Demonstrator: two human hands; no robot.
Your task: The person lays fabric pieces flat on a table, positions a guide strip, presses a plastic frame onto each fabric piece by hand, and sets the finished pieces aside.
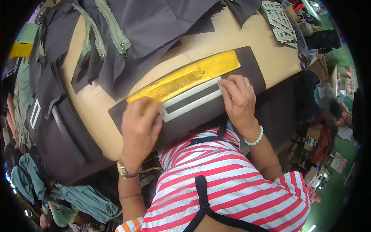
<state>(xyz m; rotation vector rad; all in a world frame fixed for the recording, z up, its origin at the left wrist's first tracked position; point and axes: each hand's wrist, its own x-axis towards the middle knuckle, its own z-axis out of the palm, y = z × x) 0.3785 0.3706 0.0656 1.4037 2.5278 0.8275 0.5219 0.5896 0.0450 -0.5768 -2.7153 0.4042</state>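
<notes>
A white rectangular frame [193,104] with a long open slot lies on a dark fabric panel [197,116] at the table's near edge. My left hand [141,125], slightly blurred, has its fingers curled closed at the frame's left end. At the right end, my right hand [239,98] pinches the frame's corner between thumb and fingers. Just beyond the frame, a long yellow strip [185,77] with worn brown marks lies along the same panel. The exact contact of my left fingertips is blurred.
Dark fabric pieces [154,27] with green zippers [112,23] cover the far side of the tan table [247,36]. At left lies a dark piece with a strap handle [67,127] and a white rectangle [35,113]. Pale slotted pieces [279,22] sit at the far right corner.
</notes>
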